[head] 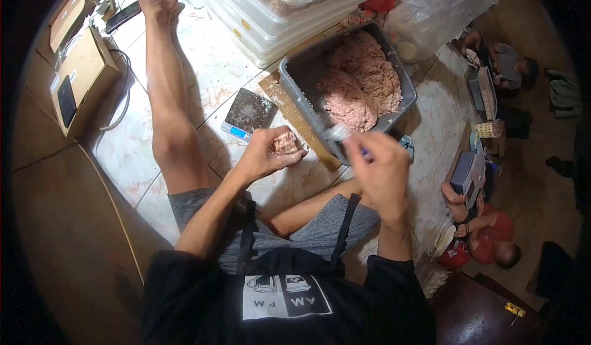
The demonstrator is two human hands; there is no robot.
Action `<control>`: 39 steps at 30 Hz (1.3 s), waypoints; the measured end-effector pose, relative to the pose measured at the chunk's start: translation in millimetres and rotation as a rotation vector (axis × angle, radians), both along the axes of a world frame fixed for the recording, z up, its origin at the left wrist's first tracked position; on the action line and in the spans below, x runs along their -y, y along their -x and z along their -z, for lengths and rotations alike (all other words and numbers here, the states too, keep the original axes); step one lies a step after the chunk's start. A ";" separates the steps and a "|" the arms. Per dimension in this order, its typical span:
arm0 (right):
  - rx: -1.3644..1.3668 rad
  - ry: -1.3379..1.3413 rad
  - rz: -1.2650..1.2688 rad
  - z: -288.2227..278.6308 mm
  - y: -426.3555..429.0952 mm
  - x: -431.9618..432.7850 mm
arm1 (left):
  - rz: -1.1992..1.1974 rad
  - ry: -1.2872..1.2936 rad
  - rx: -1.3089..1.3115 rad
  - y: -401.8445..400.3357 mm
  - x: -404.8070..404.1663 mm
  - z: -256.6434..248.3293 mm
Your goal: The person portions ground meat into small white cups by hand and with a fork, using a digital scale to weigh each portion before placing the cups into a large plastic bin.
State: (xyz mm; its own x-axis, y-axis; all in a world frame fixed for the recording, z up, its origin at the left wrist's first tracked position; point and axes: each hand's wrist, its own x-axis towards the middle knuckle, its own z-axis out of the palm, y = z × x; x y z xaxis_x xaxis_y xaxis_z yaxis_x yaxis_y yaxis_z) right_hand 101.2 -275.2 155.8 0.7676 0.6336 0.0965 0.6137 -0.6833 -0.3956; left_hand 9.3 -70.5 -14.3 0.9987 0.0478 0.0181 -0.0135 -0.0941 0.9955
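Observation:
In my left hand [261, 155] rests a small lump of pink, coarse minced mixture [285, 143], cupped by the fingers and thumb. My right hand [381, 169] grips a small tool [340, 133] with a pale, blurred head and a bluish handle; its exact kind is unclear. The head is over the near edge of a grey plastic tub [300, 98]. A large mound of the same pink mixture [360, 77] fills much of that tub. Just beyond my left hand lies a digital scale [249, 110] with a lit blue display and white residue on its dark plate.
Stacked clear plastic containers [258, 35] hold more mixture behind the tub. Flattened cardboard [318, 148] lies under it. A cardboard box [85, 77], cable and phone [123, 17] are at left; a plastic bag [429, 17] is at right. Two people [491, 236] sit farther right beside trays.

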 end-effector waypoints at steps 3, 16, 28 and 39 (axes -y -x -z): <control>0.113 0.032 0.149 12.5 -38.9 11.8 | -0.067 0.086 0.016 -2.9 8.5 7.3; 0.024 0.348 0.059 197.3 -172.2 -8.8 | -0.091 -0.008 -0.067 -10.2 -1.8 11.9; -0.201 -0.111 0.063 102.9 -119.6 -41.6 | -0.262 0.245 -0.017 -11.4 -10.2 17.4; -0.208 -0.026 -0.193 23.5 -10.1 -25.2 | -0.029 0.094 -0.032 -2.2 -13.0 11.9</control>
State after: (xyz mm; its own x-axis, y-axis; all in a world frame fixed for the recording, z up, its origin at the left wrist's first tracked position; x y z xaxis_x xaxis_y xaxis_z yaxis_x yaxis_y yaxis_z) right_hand 111.3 -250.0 132.3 0.6384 0.7690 -0.0323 0.6349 -0.5498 -0.5427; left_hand 11.6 -57.5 -26.2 0.9969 0.0764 -0.0194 0.0195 -0.0001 0.9998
